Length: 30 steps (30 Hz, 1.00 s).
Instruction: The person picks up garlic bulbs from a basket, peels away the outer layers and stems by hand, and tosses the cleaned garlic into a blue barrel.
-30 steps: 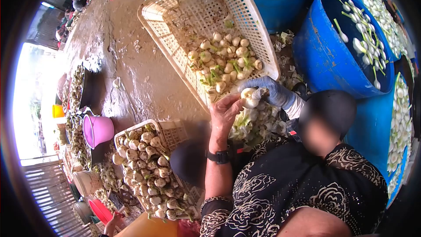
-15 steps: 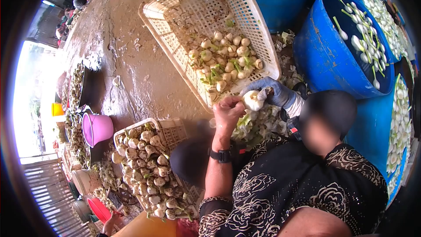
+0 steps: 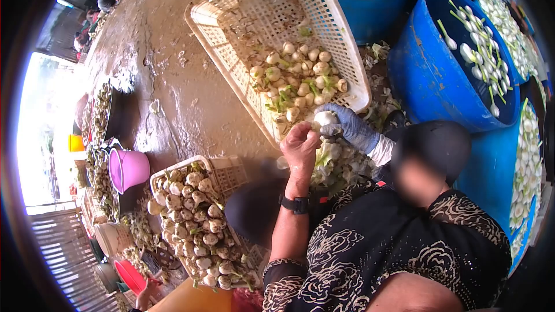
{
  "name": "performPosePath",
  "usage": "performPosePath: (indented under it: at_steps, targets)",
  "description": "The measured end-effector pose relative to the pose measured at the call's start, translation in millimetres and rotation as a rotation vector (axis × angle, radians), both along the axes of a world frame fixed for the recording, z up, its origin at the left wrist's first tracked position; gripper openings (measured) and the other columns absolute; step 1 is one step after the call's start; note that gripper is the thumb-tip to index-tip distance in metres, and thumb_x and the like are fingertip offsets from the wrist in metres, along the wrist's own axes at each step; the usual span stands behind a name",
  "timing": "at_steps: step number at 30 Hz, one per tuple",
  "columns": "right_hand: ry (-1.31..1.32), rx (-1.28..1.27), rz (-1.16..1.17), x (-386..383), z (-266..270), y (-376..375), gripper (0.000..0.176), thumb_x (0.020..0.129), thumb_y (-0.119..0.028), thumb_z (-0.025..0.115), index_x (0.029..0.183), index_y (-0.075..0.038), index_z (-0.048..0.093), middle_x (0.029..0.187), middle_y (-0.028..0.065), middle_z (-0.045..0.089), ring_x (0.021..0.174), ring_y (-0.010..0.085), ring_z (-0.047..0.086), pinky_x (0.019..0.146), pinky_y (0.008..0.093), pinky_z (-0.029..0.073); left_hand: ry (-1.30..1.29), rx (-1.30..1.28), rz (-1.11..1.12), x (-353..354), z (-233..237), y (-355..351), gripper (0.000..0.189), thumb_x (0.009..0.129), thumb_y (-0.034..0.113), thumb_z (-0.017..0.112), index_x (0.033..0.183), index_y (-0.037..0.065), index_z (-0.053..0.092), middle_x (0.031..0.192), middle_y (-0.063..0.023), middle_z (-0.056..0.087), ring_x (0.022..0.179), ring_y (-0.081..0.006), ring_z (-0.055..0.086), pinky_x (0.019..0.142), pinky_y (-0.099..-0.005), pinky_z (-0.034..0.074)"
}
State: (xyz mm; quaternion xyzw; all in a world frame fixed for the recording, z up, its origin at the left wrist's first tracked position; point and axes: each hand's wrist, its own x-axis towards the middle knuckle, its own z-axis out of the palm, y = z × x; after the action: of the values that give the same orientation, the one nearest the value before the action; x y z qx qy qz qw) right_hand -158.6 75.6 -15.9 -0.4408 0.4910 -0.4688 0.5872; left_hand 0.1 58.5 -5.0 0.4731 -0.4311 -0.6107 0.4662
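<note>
In my gloved right hand (image 3: 344,121) I grip a pale garlic bulb (image 3: 326,119), its fingers wrapped round it. My bare left hand (image 3: 302,140), with a black watch on the wrist, is closed just beside the bulb, its fingers curled and pinched. What those fingertips hold is hidden. Both hands are over the near edge of a cream plastic crate (image 3: 341,40), where many trimmed garlic bulbs (image 3: 303,78) with green stubs lie. Pale peelings (image 3: 341,159) are heaped below my hands.
A second crate (image 3: 228,167) heaped with dirt-marked garlic bulbs (image 3: 196,219) stands at the left, near a pink bucket (image 3: 128,170). Blue tubs (image 3: 422,69) with white bulbs and long stems are at the right. The muddy floor (image 3: 156,40) looks wet; people are far off.
My right hand has drawn slightly left and up with the garlic bulb, turning it and covering more of it. My left hand has shifted a little and its fingers have curled further.
</note>
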Motion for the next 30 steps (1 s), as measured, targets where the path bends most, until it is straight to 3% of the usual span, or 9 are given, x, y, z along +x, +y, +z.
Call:
performPosePath:
  at_steps: [5,7,9,11,13,16,19,24,30]
  targets:
    - [-0.020,-0.163,0.029,-8.2,17.9,3.8,0.057,0.072,-0.033,0.076,0.118,-0.005,0.055,0.099,0.0028,0.060,0.090,0.0105,0.057,0.078,0.0259,0.049,-0.319,-0.096,0.055,11.5,-17.8,-9.0,0.013,0.080,0.001,0.056,0.088,-0.003,0.065,0.068,-0.0006,0.061,0.054,-0.0059,0.056,0.050,-0.0199,0.047]
    - [-0.181,-0.190,0.096,-13.2,28.1,2.7,0.066,0.066,-0.037,0.078,0.118,-0.004,0.055,0.108,0.0051,0.060,0.099,0.0132,0.056,0.088,0.0281,0.046,-0.196,0.048,0.200,12.9,-2.3,-14.3,0.013,0.078,0.003,0.056,0.081,-0.004,0.066,0.059,-0.0027,0.060,0.049,-0.0077,0.054,0.046,-0.0227,0.044]
    - [-0.125,-0.271,0.080,-14.8,36.8,0.9,0.066,0.068,-0.035,0.078,0.120,-0.005,0.054,0.110,0.0060,0.060,0.105,0.0153,0.055,0.093,0.0305,0.044,-0.438,0.091,-0.168,21.7,0.1,-18.9,0.013,0.078,0.007,0.062,0.077,-0.005,0.067,0.057,-0.0039,0.060,0.045,-0.0078,0.052,0.042,-0.0217,0.043]
    - [0.157,-0.440,0.042,-14.3,39.7,1.7,0.056,0.066,-0.020,0.080,0.114,-0.003,0.057,0.112,0.0066,0.057,0.108,0.0172,0.052,0.097,0.0330,0.041,-0.735,0.096,-0.667,20.8,4.9,-6.9,0.032,0.081,0.024,0.067,0.065,-0.003,0.066,0.052,-0.0049,0.058,0.043,-0.0106,0.052,0.043,-0.0260,0.044]
    - [0.214,-0.446,0.040,-19.2,34.8,0.8,0.057,0.064,-0.010,0.078,0.116,-0.004,0.055,0.114,0.0080,0.057,0.111,0.0202,0.053,0.097,0.0339,0.042,-0.765,0.024,-0.564,16.3,-1.5,-4.8,0.034,0.087,0.029,0.062,0.075,-0.002,0.068,0.061,-0.0068,0.063,0.052,-0.0110,0.058,0.049,-0.0259,0.047]
    - [0.661,-0.685,0.111,-22.9,33.6,1.3,0.061,0.068,-0.006,0.073,0.124,-0.005,0.050,0.120,0.0142,0.056,0.115,0.0298,0.052,0.099,0.0368,0.042,-0.123,0.103,-0.361,17.6,8.4,-7.2,0.035,0.092,0.027,0.058,0.112,-0.001,0.059,0.090,-0.0100,0.068,0.073,-0.0117,0.063,0.064,-0.0249,0.051]
    - [0.561,-0.450,0.177,-13.8,41.5,6.4,0.060,0.071,-0.006,0.073,0.126,-0.004,0.049,0.123,0.0148,0.055,0.115,0.0306,0.052,0.099,0.0369,0.042,0.069,0.101,-0.319,0.7,16.2,3.1,0.036,0.089,0.022,0.063,0.114,-0.003,0.058,0.090,-0.0084,0.067,0.071,-0.0114,0.062,0.064,-0.0246,0.052]
    - [0.453,-0.458,-0.001,-7.7,27.6,-0.5,0.071,0.069,-0.021,0.081,0.129,-0.003,0.046,0.124,0.0139,0.056,0.113,0.0212,0.055,0.095,0.0336,0.045,0.116,0.083,-0.180,-2.8,10.9,-2.9,0.027,0.083,0.006,0.062,0.107,-0.004,0.061,0.089,-0.0085,0.067,0.071,-0.0121,0.062,0.063,-0.0240,0.054]
    - [0.378,-0.357,0.123,-16.7,30.8,-0.1,0.068,0.069,-0.019,0.081,0.128,-0.007,0.052,0.118,0.0079,0.061,0.106,0.0158,0.058,0.091,0.0310,0.047,0.256,0.155,-0.155,4.6,20.2,-0.8,0.023,0.082,0.008,0.068,0.101,-0.005,0.065,0.084,-0.0083,0.067,0.069,-0.0135,0.064,0.062,-0.0235,0.054]
